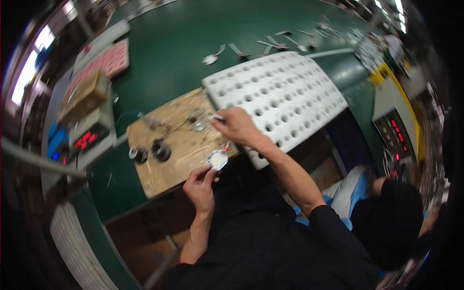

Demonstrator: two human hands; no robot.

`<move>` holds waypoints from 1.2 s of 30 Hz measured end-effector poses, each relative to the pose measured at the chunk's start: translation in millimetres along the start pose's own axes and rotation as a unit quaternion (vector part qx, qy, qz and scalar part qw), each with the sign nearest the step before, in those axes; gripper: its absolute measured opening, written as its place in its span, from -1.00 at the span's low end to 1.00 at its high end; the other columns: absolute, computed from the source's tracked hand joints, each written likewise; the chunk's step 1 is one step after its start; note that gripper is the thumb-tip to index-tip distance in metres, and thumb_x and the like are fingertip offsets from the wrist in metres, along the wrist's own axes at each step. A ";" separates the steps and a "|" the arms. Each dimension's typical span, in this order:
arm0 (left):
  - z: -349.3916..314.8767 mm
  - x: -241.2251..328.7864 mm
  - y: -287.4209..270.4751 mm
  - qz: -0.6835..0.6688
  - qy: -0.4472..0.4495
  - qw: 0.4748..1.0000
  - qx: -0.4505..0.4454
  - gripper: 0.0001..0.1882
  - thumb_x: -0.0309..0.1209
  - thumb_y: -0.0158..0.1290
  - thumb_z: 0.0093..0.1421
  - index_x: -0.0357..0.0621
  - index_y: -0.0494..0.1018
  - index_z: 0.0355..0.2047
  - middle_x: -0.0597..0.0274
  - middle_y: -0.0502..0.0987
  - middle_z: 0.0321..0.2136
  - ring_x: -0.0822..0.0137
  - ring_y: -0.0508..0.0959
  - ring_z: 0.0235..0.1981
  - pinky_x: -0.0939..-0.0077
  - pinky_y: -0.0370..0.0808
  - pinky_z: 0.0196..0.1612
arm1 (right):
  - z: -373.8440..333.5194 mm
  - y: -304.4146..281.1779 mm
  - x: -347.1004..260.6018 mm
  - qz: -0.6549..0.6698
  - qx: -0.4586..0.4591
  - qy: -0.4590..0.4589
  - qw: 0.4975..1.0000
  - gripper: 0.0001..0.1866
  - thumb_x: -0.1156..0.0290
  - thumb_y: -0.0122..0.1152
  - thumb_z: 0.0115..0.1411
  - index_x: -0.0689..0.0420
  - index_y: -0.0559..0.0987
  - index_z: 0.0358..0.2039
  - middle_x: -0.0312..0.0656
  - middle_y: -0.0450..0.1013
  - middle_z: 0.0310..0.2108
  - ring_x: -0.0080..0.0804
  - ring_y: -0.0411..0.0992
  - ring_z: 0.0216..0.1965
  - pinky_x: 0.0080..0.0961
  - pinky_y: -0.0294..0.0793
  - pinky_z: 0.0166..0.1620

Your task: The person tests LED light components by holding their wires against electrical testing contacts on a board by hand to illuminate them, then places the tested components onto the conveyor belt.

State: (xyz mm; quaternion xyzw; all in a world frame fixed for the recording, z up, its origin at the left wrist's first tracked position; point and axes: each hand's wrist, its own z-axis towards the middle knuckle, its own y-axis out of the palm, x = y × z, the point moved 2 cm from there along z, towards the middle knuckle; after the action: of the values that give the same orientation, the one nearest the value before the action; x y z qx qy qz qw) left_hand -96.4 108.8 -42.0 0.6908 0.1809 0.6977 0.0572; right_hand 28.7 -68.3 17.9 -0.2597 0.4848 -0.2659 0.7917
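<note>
My left hand (199, 187) pinches a round white-and-silver disc-shaped part (217, 160) by its lower edge, over the near edge of a tape-covered brown board (179, 133). A small red piece shows at the disc's upper edge. Above the board's right side, my right hand (238, 126) is closed, with a small pale tip (218, 117) showing at its fingers; what it belongs to is hidden. A small clear, shiny piece (198, 126) lies on the board just left of that hand. Two dark round fixtures, one a black knob (161, 151), stand toward the board's left.
A white foam tray (285, 92) with rows of holes lies right of the board. Several silvery parts with strips (273, 43) are scattered on the green table (164, 53) behind. Boxes with red displays stand left (87, 137) and right (397, 133). Another person (394, 217) sits close at right.
</note>
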 end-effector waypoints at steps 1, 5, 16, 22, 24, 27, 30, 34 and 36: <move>1.5 1.2 -4.4 0.006 -0.005 0.999 0.035 -0.88 -0.70 0.17 0.15 -0.43 0.52 -0.28 0.09 0.61 -0.41 0.34 0.64 -0.41 0.60 0.59 -0.38 | 6.1 4.2 -4.6 -0.008 -0.050 0.021 0.999 -0.72 0.25 0.26 0.15 0.23 0.59 -0.51 0.07 0.47 -0.61 0.09 0.47 -0.52 -0.15 0.43 -0.39; 13.6 10.4 -14.9 -0.026 0.022 0.999 0.037 -0.87 -0.68 0.18 0.18 -0.41 0.53 -0.25 0.10 0.62 -0.38 0.37 0.65 -0.39 0.61 0.60 -0.36 | 28.8 20.0 -21.9 -0.049 -0.125 0.035 0.990 -0.70 0.25 0.22 0.15 0.26 0.59 -0.52 0.11 0.47 -0.61 0.12 0.49 -0.49 -0.08 0.47 -0.34; 38.9 7.1 -21.2 -0.030 -0.009 0.999 0.027 -0.85 -0.64 0.19 0.20 -0.38 0.54 -0.20 0.14 0.62 -0.34 0.40 0.64 -0.35 0.63 0.60 -0.34 | 44.9 43.6 -5.0 -0.167 -0.128 0.079 0.974 -0.72 0.27 0.23 0.09 0.28 0.62 -0.52 0.15 0.51 -0.57 0.12 0.53 -0.45 -0.07 0.53 -0.26; 40.5 6.3 -21.3 -0.033 -0.019 0.999 0.035 -0.84 -0.63 0.19 0.20 -0.38 0.54 -0.20 0.11 0.62 -0.35 0.39 0.65 -0.36 0.63 0.60 -0.33 | 51.2 44.1 -11.1 -0.174 -0.147 0.093 0.969 -0.72 0.28 0.23 0.06 0.29 0.61 -0.53 0.14 0.52 -0.56 0.12 0.54 -0.44 -0.05 0.53 -0.27; 40.3 3.9 -21.8 -0.031 -0.017 0.999 0.035 -0.85 -0.64 0.18 0.20 -0.38 0.54 -0.21 0.11 0.62 -0.36 0.38 0.65 -0.37 0.62 0.60 -0.33 | 51.9 44.8 -9.8 -0.176 -0.149 0.085 0.969 -0.73 0.29 0.23 0.05 0.28 0.61 -0.52 0.14 0.52 -0.55 0.13 0.54 -0.44 -0.04 0.53 -0.27; 39.0 1.5 -23.8 -0.023 -0.015 0.999 0.036 -0.85 -0.65 0.17 0.20 -0.41 0.52 -0.21 0.11 0.62 -0.36 0.37 0.65 -0.36 0.60 0.60 -0.31 | 51.4 51.2 -3.0 -0.187 -0.150 0.080 0.968 -0.75 0.30 0.22 0.04 0.27 0.61 -0.52 0.14 0.53 -0.53 0.13 0.54 -0.42 -0.03 0.54 -0.27; 37.0 2.7 -27.2 0.021 -0.031 0.997 0.064 -0.86 -0.67 0.11 0.22 -0.45 0.48 -0.19 0.08 0.60 -0.34 0.33 0.65 -0.35 0.55 0.62 -0.28 | 50.1 64.8 6.0 -0.127 -0.134 0.122 0.975 -0.80 0.39 0.17 0.01 0.28 0.61 -0.51 0.17 0.53 -0.48 0.15 0.54 -0.37 -0.04 0.53 -0.27; 40.3 5.8 -21.2 0.056 -0.005 0.996 0.071 -0.87 -0.68 0.10 0.24 -0.43 0.49 -0.19 0.10 0.58 -0.33 0.40 0.60 -0.41 0.61 0.58 -0.36 | 50.4 68.7 8.8 -0.151 -0.100 0.055 0.982 -0.88 0.55 0.20 -0.18 0.31 0.61 -0.57 0.16 0.53 -0.51 0.12 0.56 -0.38 -0.09 0.56 -0.27; 41.1 5.0 -21.0 0.061 0.004 0.996 0.066 -0.87 -0.68 0.09 0.25 -0.43 0.50 -0.19 0.14 0.57 -0.34 0.42 0.58 -0.42 0.64 0.54 -0.40 | 49.9 65.8 5.9 -0.152 -0.089 0.047 0.983 -0.84 0.48 0.20 -0.13 0.32 0.61 -0.54 0.16 0.53 -0.52 0.12 0.56 -0.40 -0.08 0.56 -0.30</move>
State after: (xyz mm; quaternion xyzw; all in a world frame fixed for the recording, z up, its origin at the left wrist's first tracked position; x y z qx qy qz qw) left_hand -59.7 137.0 -45.1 0.7001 0.1842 0.6891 -0.0323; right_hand 87.3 -17.0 -10.1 -0.3870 0.4982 -0.3503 0.6923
